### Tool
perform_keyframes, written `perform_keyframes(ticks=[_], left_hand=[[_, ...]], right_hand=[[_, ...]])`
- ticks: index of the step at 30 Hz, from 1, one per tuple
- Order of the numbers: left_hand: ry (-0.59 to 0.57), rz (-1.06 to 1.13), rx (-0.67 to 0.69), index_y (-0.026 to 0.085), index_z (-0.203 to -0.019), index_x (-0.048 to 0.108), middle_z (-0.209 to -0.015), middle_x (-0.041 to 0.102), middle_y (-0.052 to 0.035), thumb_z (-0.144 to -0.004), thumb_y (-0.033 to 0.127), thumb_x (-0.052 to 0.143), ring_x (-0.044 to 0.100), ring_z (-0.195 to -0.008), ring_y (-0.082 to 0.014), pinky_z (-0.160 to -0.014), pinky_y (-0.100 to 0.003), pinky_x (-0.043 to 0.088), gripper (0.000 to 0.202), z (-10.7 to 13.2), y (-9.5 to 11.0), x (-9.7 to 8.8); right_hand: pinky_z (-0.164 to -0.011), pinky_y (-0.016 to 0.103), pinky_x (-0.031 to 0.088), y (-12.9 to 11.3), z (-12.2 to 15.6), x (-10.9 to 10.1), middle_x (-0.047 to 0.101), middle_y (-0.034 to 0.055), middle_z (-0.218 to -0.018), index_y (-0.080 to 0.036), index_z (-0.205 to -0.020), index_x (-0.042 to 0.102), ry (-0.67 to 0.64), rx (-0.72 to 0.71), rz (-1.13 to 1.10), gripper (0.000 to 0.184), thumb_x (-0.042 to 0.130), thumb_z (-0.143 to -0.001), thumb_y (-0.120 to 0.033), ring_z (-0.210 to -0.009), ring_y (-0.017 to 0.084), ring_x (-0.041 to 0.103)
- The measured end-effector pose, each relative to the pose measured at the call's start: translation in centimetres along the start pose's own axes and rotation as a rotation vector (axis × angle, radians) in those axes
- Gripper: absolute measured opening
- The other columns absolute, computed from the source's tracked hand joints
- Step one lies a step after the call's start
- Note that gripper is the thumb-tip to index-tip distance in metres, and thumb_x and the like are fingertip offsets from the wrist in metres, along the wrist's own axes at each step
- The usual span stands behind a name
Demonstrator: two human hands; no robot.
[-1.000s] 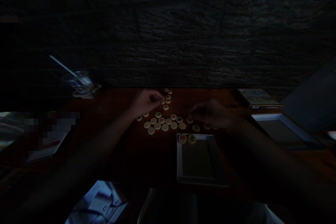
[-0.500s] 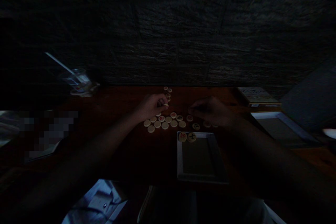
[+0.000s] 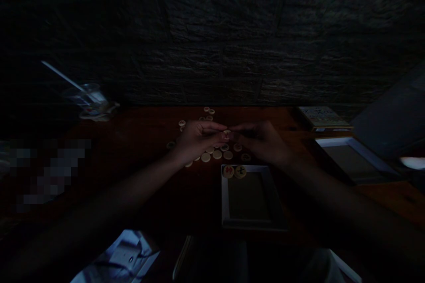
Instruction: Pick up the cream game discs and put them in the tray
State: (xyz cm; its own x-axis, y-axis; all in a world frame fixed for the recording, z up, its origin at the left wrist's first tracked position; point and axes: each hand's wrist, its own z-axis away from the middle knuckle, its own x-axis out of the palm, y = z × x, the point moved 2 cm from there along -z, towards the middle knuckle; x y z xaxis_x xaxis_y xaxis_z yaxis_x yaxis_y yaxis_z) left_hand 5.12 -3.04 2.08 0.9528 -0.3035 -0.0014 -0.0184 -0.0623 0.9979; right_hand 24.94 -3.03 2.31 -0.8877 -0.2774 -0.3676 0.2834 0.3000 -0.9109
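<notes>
The scene is very dark. Several round pale game pieces [image 3: 217, 154] lie scattered on a dark wooden table [image 3: 146, 141]. My left hand [image 3: 197, 138] and my right hand [image 3: 262, 140] meet fingertip to fingertip above them, both pinched on one small round piece [image 3: 226, 134]. A shallow grey box tray [image 3: 225, 203] lies just in front of my hands, with two pieces [image 3: 234, 171] marked in red and black at its far end.
A clear glass with a straw [image 3: 89, 99] stands at the far left. A flat printed box [image 3: 322, 117] and another grey tray [image 3: 355, 159] sit at the right. A dark stone wall rises behind the table. Blurred items lie at the left.
My left hand has lifted a piece from the far pile and moved right. My right hand has moved left, and the two now meet over the pieces.
</notes>
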Motion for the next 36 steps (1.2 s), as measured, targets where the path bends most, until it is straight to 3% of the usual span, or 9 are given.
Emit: perform_keyframes(ticks=[6,10,14,20,27,32,36], left_hand=[[-0.010,-0.113,0.060,0.017,-0.107,0.077,-0.094,0.082,-0.0079,-0.072,0.022,0.089,0.079,-0.083,-0.0212,-0.077,-0.032,0.064,0.037,0.4,-0.1,0.6],[-0.035,-0.092,0.140,0.015,-0.102,0.077,-0.095,0.082,-0.0084,-0.070,0.019,0.089,0.079,-0.086,-0.0209,-0.077,-0.029,0.063,0.034,0.5,-0.1,1.0],[-0.028,-0.036,0.123,0.015,-0.100,0.078,-0.093,0.082,-0.0081,-0.069,0.025,0.091,0.079,-0.081,-0.0210,-0.074,-0.029,0.064,0.035,0.6,-0.1,1.0],[0.053,0.138,0.005,0.016,-0.101,0.080,-0.098,0.083,-0.0086,-0.073,0.031,0.091,0.080,-0.082,-0.0206,-0.081,-0.033,0.067,0.034,0.4,-0.2,0.7],[0.010,0.158,0.044,0.017,-0.108,0.080,-0.108,0.082,-0.0103,-0.076,0.029,0.089,0.080,-0.093,-0.0238,-0.088,-0.037,0.066,0.035,0.5,-0.6,0.8],[0.002,0.080,0.091,0.015,-0.105,0.079,-0.097,0.083,-0.0090,-0.069,0.025,0.093,0.079,-0.083,-0.0209,-0.078,-0.031,0.065,0.041,0.7,-0.1,1.0],[0.039,0.087,0.092,0.015,-0.097,0.079,-0.092,0.082,-0.0076,-0.065,0.026,0.096,0.078,-0.077,-0.0192,-0.073,-0.028,0.064,0.038,0.6,0.0,1.0]], right_hand=[[-0.055,0.023,0.049,-0.5,0.0,0.1,0.076,0.0037,-0.071,-0.016,-0.086,0.079,0.052,0.009,-0.046,0.030,0.080,-0.081,-0.047,-0.059,0.013,0.065],[-0.051,0.022,0.044,-0.4,0.1,0.5,0.070,0.0021,-0.063,-0.015,-0.077,0.075,0.062,0.041,-0.097,0.037,0.084,-0.077,-0.051,-0.055,0.012,0.060],[-0.049,0.022,0.041,-0.2,0.2,0.8,0.068,0.0016,-0.062,-0.014,-0.080,0.075,0.065,0.079,-0.163,0.044,0.081,-0.078,-0.058,-0.051,0.011,0.057],[-0.053,0.024,0.044,-0.3,0.0,0.6,0.073,0.0029,-0.070,-0.015,-0.092,0.081,0.063,0.034,-0.216,0.039,0.083,-0.077,-0.052,-0.056,0.012,0.060],[-0.054,0.025,0.049,-0.3,0.1,0.6,0.076,0.0049,-0.072,-0.015,-0.090,0.080,0.097,0.032,-0.228,0.041,0.090,-0.068,-0.047,-0.058,0.014,0.064],[-0.054,0.024,0.047,-0.3,0.2,0.7,0.076,0.0049,-0.073,-0.016,-0.086,0.081,0.152,0.058,-0.204,0.040,0.088,-0.071,-0.052,-0.058,0.013,0.063],[-0.052,0.023,0.043,-0.5,0.2,0.8,0.072,0.0029,-0.069,-0.016,-0.082,0.081,0.105,0.037,-0.200,0.038,0.079,-0.082,-0.054,-0.056,0.011,0.059]])
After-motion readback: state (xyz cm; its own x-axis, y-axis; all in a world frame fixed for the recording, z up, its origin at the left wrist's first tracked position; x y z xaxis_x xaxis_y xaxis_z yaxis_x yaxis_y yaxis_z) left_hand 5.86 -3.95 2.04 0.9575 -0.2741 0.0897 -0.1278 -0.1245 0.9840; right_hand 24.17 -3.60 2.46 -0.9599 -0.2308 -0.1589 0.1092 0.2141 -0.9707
